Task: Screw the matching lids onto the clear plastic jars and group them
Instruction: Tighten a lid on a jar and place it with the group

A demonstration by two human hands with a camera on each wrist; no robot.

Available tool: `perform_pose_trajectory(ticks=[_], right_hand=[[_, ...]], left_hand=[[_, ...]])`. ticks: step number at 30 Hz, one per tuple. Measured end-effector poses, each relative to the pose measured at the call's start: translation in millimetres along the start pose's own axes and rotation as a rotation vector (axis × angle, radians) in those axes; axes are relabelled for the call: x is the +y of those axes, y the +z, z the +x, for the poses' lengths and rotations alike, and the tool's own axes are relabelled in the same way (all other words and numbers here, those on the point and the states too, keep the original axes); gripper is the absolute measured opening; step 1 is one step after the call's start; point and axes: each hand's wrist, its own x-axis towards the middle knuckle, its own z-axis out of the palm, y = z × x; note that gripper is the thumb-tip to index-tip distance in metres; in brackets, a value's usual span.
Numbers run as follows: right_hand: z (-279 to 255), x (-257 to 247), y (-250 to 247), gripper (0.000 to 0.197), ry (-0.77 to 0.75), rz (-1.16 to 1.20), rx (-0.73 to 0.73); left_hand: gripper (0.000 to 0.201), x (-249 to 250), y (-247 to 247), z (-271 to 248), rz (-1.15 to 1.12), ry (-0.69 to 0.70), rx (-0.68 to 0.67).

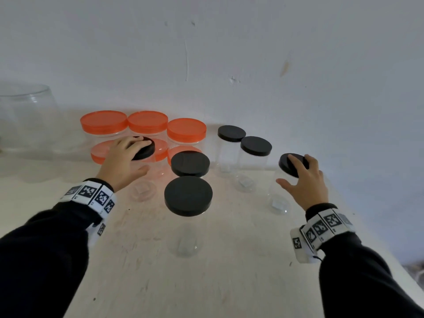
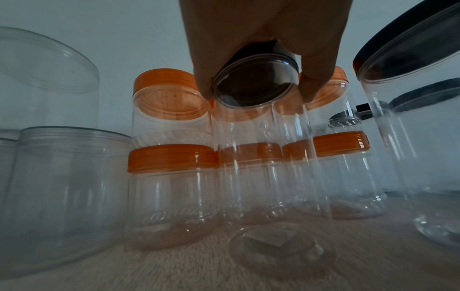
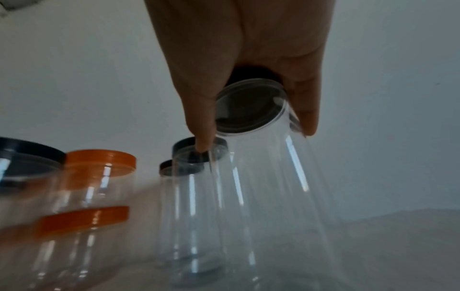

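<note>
My left hand (image 1: 129, 157) grips from above the black lid (image 1: 144, 149) of a narrow clear jar (image 1: 142, 187), just in front of the orange-lidded jars (image 1: 104, 121). The left wrist view shows fingers (image 2: 206, 78) curled round that lid (image 2: 256, 78). My right hand (image 1: 298, 174) grips the black lid (image 1: 289, 162) of another narrow clear jar (image 1: 278, 198) at the right. In the right wrist view that jar (image 3: 273, 196) leans under the hand (image 3: 248, 69). Two wide black-lidded jars (image 1: 188, 195) stand between my hands.
Two narrow black-lidded jars (image 1: 255, 146) stand at the back near the wall. A large lidless clear container (image 1: 27, 115) sits far left. The table's right edge (image 1: 376, 244) runs diagonally close to my right arm. Bare tabletop (image 1: 229, 271) lies in front.
</note>
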Motion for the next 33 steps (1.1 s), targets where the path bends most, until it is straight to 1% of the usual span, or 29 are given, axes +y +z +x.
perform_pose_trajectory(ticks=[5,6,9,10,12,14,17,19,21,25,27,30,33], right_hand=[[14,5,-3,0.068,0.085,-0.083,-0.009],[16,4,-3,0.068,0.101,-0.121,-0.020],[19,-1,-5,0.072,0.115,-0.334,-0.047],[19,-4,-6,0.074,0.100,-0.379,-0.043],[20,-14,-8,0.076,0.043,-0.385,-0.006],[21,-29,-9,0.072,-0.034,-0.306,0.055],[25,-56,-5,0.058,-0.189,-0.137,0.113],[29,-77,2,0.051,-0.259,-0.028,0.068],[34,-99,9,0.049,-0.304,0.042,0.007],[57,-137,19,0.046,-0.406,0.013,-0.060],[71,-150,25,0.045,-0.404,-0.028,-0.117],[91,-159,33,0.047,-0.348,-0.118,-0.229],[104,-161,40,0.043,-0.312,-0.188,-0.278]], left_hand=[[0.063,3,0,0,-0.003,-0.006,0.001],[0.063,3,0,-1,-0.004,-0.007,0.001],[0.062,3,-1,-1,-0.011,-0.011,-0.001],[0.063,3,-1,-1,-0.014,-0.009,-0.003],[0.063,2,-1,-1,-0.017,-0.006,-0.009],[0.062,2,0,-1,-0.014,-0.010,-0.008],[0.062,3,1,-1,-0.022,-0.024,-0.004],[0.063,3,2,0,-0.037,-0.030,0.001],[0.062,2,2,0,-0.050,-0.031,0.009],[0.059,2,3,1,-0.067,-0.032,0.023],[0.061,2,3,1,-0.074,-0.044,0.025],[0.066,0,3,1,-0.078,-0.037,0.027],[0.066,-2,4,2,-0.072,-0.033,0.034]])
